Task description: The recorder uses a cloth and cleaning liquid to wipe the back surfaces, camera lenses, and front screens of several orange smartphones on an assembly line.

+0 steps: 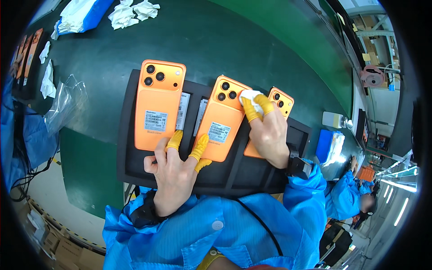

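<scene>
Green bench (216, 40) with black tray (130, 162), crumpled wipes (132, 12), plastic bag (67, 101).

Three orange phones lie face down, side by side, on a black tray (130, 135), each with a raised camera block at its far end and a white label sticker on its back. The left phone (158, 105) lies flat and fully in view. The middle phone (221, 119) tilts slightly to the right. The right phone (274, 112) is mostly covered, with only its camera corner and a lower edge showing. A small white wipe (250, 100), crumpled into a pad, rests between the camera ends of the middle and right phones.
</scene>
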A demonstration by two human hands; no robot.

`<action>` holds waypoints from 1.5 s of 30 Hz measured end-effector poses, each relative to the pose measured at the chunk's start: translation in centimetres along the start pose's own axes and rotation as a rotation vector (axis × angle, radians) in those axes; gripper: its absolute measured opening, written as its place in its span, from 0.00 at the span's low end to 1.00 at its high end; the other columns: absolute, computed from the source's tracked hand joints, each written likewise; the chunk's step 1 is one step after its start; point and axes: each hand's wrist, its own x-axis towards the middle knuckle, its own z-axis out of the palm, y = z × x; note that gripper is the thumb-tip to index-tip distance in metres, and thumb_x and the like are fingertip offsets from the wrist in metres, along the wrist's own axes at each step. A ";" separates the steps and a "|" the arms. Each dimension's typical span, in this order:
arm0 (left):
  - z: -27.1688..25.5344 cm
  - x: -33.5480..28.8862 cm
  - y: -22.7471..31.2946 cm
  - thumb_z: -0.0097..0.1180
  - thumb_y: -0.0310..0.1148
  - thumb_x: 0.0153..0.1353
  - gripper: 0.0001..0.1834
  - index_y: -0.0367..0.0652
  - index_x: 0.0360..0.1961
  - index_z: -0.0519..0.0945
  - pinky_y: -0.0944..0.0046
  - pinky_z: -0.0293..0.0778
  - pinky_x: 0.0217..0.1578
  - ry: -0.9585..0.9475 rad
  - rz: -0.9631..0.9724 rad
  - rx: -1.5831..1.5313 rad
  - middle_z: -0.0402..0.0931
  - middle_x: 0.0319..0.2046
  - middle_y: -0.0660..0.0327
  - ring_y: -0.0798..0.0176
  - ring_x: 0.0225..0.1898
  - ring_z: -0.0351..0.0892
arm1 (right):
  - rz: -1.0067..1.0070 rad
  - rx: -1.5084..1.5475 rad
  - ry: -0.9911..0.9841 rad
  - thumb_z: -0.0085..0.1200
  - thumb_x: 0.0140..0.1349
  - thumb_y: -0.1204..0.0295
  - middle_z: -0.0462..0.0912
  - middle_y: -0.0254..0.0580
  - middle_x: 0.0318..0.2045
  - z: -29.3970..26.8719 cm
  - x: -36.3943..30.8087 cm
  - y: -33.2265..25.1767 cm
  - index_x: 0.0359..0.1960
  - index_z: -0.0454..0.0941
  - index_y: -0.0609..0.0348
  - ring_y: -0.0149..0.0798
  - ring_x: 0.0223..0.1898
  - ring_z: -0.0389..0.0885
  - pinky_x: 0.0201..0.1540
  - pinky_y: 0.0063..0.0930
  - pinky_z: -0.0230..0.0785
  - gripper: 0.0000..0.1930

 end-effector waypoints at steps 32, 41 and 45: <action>-0.1 0.2 -0.3 0.68 0.44 0.44 0.24 0.54 0.45 0.84 0.50 0.49 0.45 -0.043 -0.002 0.082 0.71 0.47 0.51 0.50 0.54 0.62 | -0.043 0.133 -0.043 0.59 0.42 0.78 0.73 0.49 0.35 0.0 -0.6 -0.3 0.36 0.81 0.68 0.44 0.33 0.74 0.31 0.31 0.69 0.16; 0.0 0.2 -0.2 0.67 0.45 0.44 0.24 0.53 0.45 0.84 0.50 0.48 0.45 -0.037 0.011 0.108 0.71 0.48 0.51 0.51 0.54 0.62 | 0.023 0.110 0.087 0.59 0.43 0.81 0.74 0.52 0.37 1.1 0.0 -0.2 0.36 0.81 0.68 0.46 0.35 0.76 0.31 0.33 0.71 0.15; -0.1 0.1 -0.3 0.67 0.46 0.44 0.24 0.53 0.46 0.84 0.50 0.48 0.45 -0.037 0.008 0.101 0.71 0.48 0.51 0.52 0.54 0.62 | -0.021 0.183 0.004 0.58 0.43 0.79 0.75 0.51 0.38 0.8 1.2 -0.4 0.38 0.81 0.68 0.45 0.34 0.75 0.31 0.32 0.70 0.16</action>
